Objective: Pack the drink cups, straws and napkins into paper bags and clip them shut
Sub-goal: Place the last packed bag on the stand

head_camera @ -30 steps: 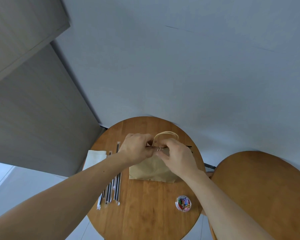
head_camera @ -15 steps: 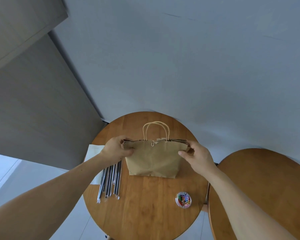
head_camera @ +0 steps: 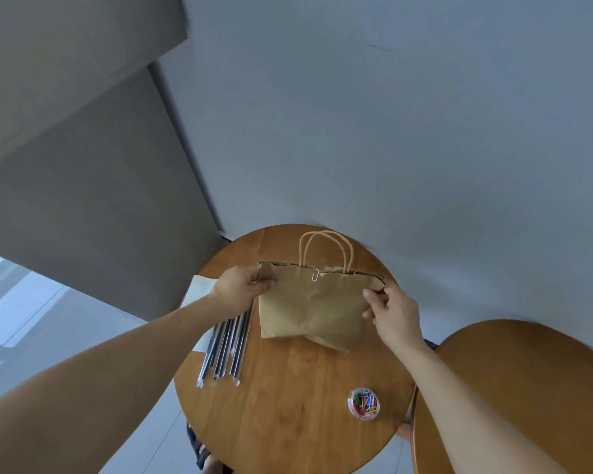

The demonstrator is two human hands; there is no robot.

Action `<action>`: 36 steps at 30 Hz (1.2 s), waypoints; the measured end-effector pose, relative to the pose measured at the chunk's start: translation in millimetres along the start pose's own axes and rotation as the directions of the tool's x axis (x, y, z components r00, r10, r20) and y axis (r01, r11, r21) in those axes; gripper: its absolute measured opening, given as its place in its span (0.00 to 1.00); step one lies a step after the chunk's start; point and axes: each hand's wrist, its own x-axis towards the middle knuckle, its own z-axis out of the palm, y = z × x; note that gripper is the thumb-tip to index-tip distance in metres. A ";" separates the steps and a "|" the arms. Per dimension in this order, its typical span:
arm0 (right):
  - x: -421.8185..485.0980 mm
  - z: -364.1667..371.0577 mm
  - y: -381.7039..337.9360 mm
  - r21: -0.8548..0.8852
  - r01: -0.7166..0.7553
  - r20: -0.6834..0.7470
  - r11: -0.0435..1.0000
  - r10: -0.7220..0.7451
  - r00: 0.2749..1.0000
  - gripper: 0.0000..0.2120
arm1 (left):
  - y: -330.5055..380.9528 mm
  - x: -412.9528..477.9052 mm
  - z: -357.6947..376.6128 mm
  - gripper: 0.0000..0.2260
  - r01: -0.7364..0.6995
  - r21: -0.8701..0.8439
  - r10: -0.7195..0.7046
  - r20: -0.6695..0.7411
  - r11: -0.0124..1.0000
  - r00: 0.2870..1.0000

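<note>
Presently paper bag (head_camera: 308,309) shut by paper clip (head_camera: 315,275) | left hand (head_camera: 235,290), right hand (head_camera: 396,311) pinch its top corners | straws (head_camera: 226,350), napkins (head_camera: 195,291) lie unpacked

The paper bag (head_camera: 308,309), closed at the mouth, hides its contents, and fingers of the left hand (head_camera: 237,292) vanish behind its top corner. That hand and forearm cover the straws' (head_camera: 225,350) far ends and part of the napkin (head_camera: 199,289) at the table's (head_camera: 288,412) left edge. The second table (head_camera: 528,371) runs off the right and bottom edges; the tub's (head_camera: 351,396) coloured clips (head_camera: 365,405) are too small to count.
</note>
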 end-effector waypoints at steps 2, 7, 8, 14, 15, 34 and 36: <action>-0.3 -2.7 -12.8 0.047 0.006 -0.029 0.999 -0.005 1.000 0.02 | 5.9 -9.6 -8.0 0.06 -0.001 -0.050 -0.001 -0.053 0.999 0.999; -3.1 -11.1 -67.6 0.178 0.054 -0.173 0.983 -0.023 0.985 0.04 | 29.9 -41.1 -41.6 0.06 -0.063 -0.248 0.016 -0.184 0.967 0.983; -5.4 -13.0 -81.3 0.192 0.069 -0.202 0.979 -0.029 0.979 0.05 | 34.7 -49.0 -49.5 0.05 -0.068 -0.293 0.009 -0.199 0.954 0.980; -28.1 -29.2 -185.1 0.252 0.159 -0.375 0.955 -0.055 0.925 0.08 | 61.6 -95.4 -114.6 0.04 -0.192 -0.367 0.046 -0.370 0.910 0.928; -32.7 -32.7 -205.7 0.255 0.191 -0.407 0.948 -0.074 0.910 0.09 | 66.8 -105.7 -129.4 0.04 -0.237 -0.348 0.085 -0.400 0.907 0.913; -95.5 -43.7 -563.3 0.338 0.637 -0.546 0.693 -0.407 0.733 0.05 | 118.0 -294.9 -409.0 0.10 -0.572 0.010 0.334 -0.820 0.820 0.464; -95.5 -35.1 -595.4 0.354 0.663 -0.512 0.660 -0.456 0.728 0.06 | 114.7 -308.8 -434.3 0.11 -0.561 0.055 0.319 -0.865 0.826 0.386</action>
